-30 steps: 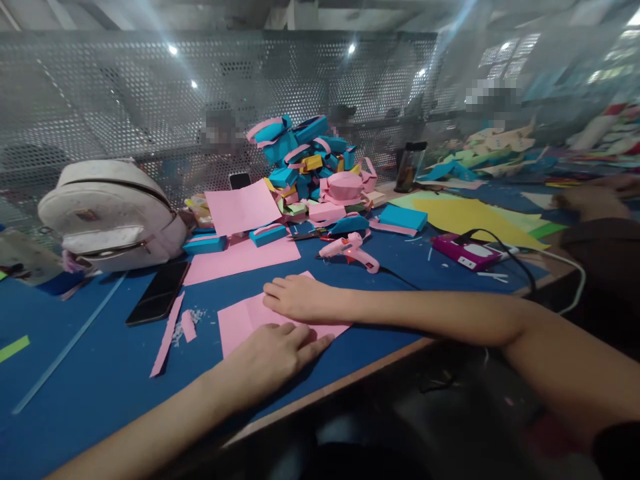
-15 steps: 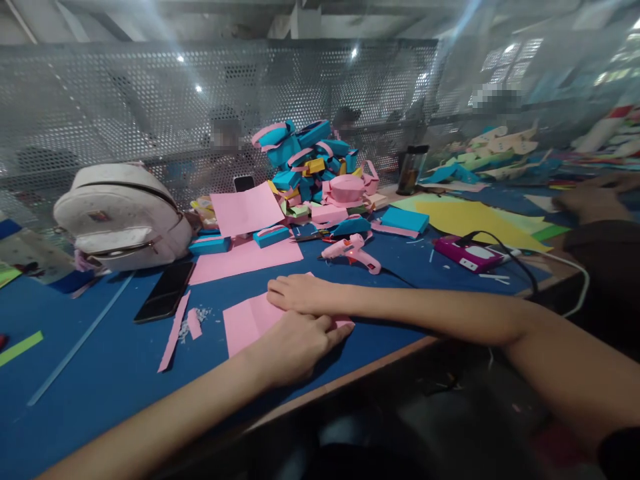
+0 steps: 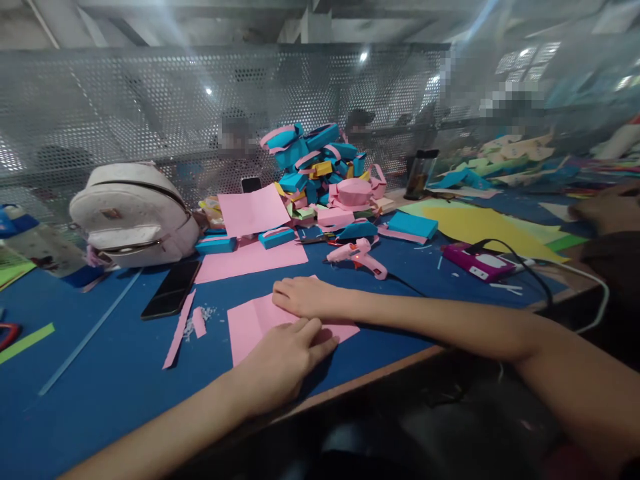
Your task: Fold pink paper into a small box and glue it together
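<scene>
Both hands lie flat and open on a pink paper sheet near the table's front edge. The left hand presses its near side, fingers together and gripping nothing. The right hand rests palm down at its 12 o'clock edge, also holding nothing.

The sheet could slide on the smooth blue table if the two hands press unevenly, and any fold would probably then run crooked. At 1 o'clock a pink glue gun shows a small red light; a forearm sweeping back might catch its cord. A black phone lies at 10 o'clock.

No brand, label or writing is readable.
</scene>
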`<state>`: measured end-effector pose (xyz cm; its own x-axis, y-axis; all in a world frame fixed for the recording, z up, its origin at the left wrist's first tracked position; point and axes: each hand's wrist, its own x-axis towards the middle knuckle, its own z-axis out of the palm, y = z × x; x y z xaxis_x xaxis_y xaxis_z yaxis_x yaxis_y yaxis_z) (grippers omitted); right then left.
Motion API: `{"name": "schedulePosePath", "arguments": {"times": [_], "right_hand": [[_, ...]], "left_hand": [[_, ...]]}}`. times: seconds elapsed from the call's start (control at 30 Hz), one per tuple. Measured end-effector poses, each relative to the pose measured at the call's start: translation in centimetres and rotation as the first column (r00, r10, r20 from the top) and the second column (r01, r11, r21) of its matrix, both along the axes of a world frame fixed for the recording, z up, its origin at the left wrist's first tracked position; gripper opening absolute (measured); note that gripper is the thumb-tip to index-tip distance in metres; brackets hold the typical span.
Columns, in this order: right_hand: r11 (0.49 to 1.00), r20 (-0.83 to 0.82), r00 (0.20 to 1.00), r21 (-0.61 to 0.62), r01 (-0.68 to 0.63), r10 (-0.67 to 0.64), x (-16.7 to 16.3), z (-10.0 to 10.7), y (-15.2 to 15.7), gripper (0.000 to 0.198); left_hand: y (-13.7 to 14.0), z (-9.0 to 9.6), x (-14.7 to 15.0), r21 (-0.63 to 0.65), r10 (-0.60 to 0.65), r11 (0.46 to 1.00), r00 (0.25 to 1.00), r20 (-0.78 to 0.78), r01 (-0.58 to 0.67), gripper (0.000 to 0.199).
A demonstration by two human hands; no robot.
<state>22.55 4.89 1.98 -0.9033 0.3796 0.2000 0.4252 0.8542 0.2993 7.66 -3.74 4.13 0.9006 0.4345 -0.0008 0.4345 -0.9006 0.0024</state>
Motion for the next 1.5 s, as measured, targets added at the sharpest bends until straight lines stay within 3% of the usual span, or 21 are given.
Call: {"name": "schedulePosePath", "arguments": {"times": [0.13, 0.3, 0.47, 0.57, 0.73, 0.83, 1.0, 1.1, 1.23, 1.4, 1.5], "right_hand": [[1.000, -0.036, 0.999, -0.007, -0.012, 0.012, 0.1, 0.0, -0.2, 0.015], [1.000, -0.013, 1.000, 0.008, 0.005, -0.005, 0.0, 0.1, -0.3, 0.018], [1.000, 0.008, 1.000, 0.018, 0.020, -0.020, 0.0, 0.5, -0.5, 0.017], [1.000, 0.001, 1.000, 0.001, 0.023, -0.023, 0.3, 0.8, -1.2, 0.016], [0.992, -0.053, 0.997, -0.113, 0.047, -0.054, 2.2, 1.8, -4.0, 0.024], [0.982, -0.061, 0.991, -0.153, 0.111, -0.122, 3.7, 2.5, -6.1, 0.027], [0.984, -0.016, 0.999, -0.175, 0.041, -0.044, 5.3, 2.3, -8.2, 0.030], [0.992, -0.038, 0.999, -0.129, -0.007, 0.002, 5.3, 1.4, -8.3, 0.032], [0.995, -0.114, 0.989, 0.013, -0.097, 0.098, 5.1, 0.9, -7.4, 0.018], [0.969, -0.232, 0.961, 0.228, -0.096, 0.150, 5.6, 3.1, -5.9, 0.014], [0.969, -0.197, 0.968, 0.221, -0.110, 0.155, 5.7, 3.7, -5.4, 0.014]], "left_hand": [[-2.4, -0.2, -4.0, -0.030, 0.081, 0.996, 0.995, 0.066, -0.079, 0.058], [-4.7, -0.5, -9.1, 0.044, 0.148, 0.987, 0.986, 0.072, -0.151, 0.069], [-5.6, 0.6, -11.4, 0.175, 0.060, 0.982, 0.995, 0.084, -0.074, 0.067], [-5.8, 1.4, -11.5, 0.199, 0.043, 0.979, 0.997, 0.061, -0.054, 0.064], [-5.3, 1.2, -9.7, 0.187, 0.178, 0.964, 0.982, 0.066, -0.187, 0.052], [-4.4, 0.3, -7.9, 0.330, 0.152, 0.930, 0.987, 0.054, -0.162, 0.040], [-3.8, -1.1, -5.5, 0.487, 0.160, 0.863, 0.987, -0.018, -0.131, 0.032], [-3.5, -1.1, -4.6, 0.524, 0.163, 0.839, 0.987, 0.008, -0.142, 0.036], [-2.0, -0.1, -4.6, 0.555, 0.022, 0.827, 0.992, 0.125, -0.088, 0.025], [-0.1, 1.0, -6.3, 0.586, -0.053, 0.804, 0.969, 0.242, -0.103, 0.034], [0.4, 0.7, -6.7, 0.531, -0.058, 0.842, 0.962, 0.265, -0.095, 0.032]]}}
